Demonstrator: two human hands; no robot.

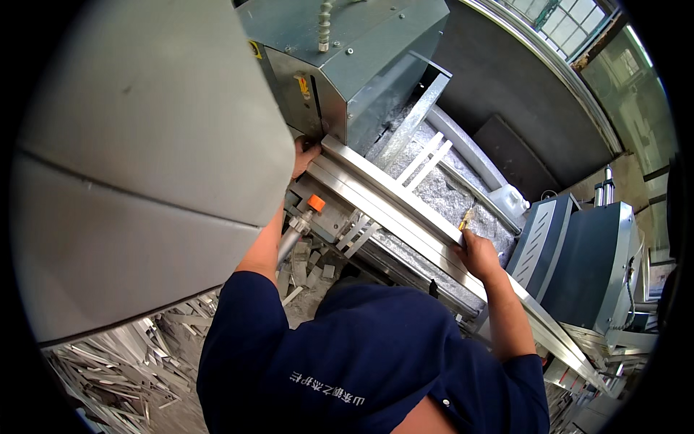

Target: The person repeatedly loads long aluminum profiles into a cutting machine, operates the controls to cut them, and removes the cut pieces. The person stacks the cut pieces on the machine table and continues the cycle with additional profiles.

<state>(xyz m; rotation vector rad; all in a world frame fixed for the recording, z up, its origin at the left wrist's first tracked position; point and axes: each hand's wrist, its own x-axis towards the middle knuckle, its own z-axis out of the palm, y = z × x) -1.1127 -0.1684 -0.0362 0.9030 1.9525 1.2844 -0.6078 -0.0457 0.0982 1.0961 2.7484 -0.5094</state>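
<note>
A long silver metal profile (405,210) lies slantwise across the machine bed, from the dark green saw housing (376,65) down toward the lower right. My left hand (305,156) is closed at its upper left end, close beside the housing; a grey cover hides part of the wrist and forearm. Farther along, my right hand (478,254) grips the profile, its fingers bent over the far edge. Just beyond these fingers sits a small yellow object (467,217), too small to make out. An orange-capped cylinder (316,203) stands on the near side of the profile.
A large grey cover (152,145) fills the left side. Another dark green machine head (585,267) stands at right, near a white plastic jug (510,200). Metal offcuts (130,369) litter the floor at lower left. White crossbars (425,163) span the chip-strewn bed.
</note>
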